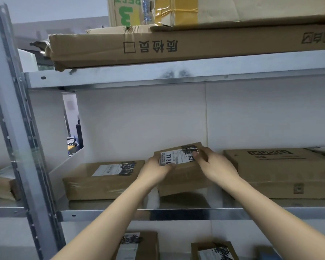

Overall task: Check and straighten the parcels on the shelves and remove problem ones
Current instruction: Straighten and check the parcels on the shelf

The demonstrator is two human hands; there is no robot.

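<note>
Head view, landmark: middle shelf (176,212), steel front lip; every place below is given from it.
Held parcel: small brown parcel (178,166), over the middle of the shelf's length, label side up; near edge looks raised off the deck with shadow under it, so it seems tilted for reading.
Left hand: left hand (156,168) clamped on the parcel's left edge, thumb over the white label (174,158); likely steadying it while the print is checked.
Right hand: right hand (211,162) closed on the parcel's right end, fingers over the scribbled-out part of the label.
Left neighbour: flat taped parcel (103,180) lying flat on the shelf left of the held one, just beside it; whether they touch, cannot tell.
Right neighbour: wide flat carton (278,166) on the shelf to the right, stacked on another carton, near but apart.
Above the shelf: long torn box (158,47) overhanging the upper tier's left end; a probable problem item.
Step judged: inspection, then squaring up between the neighbours.
</note>
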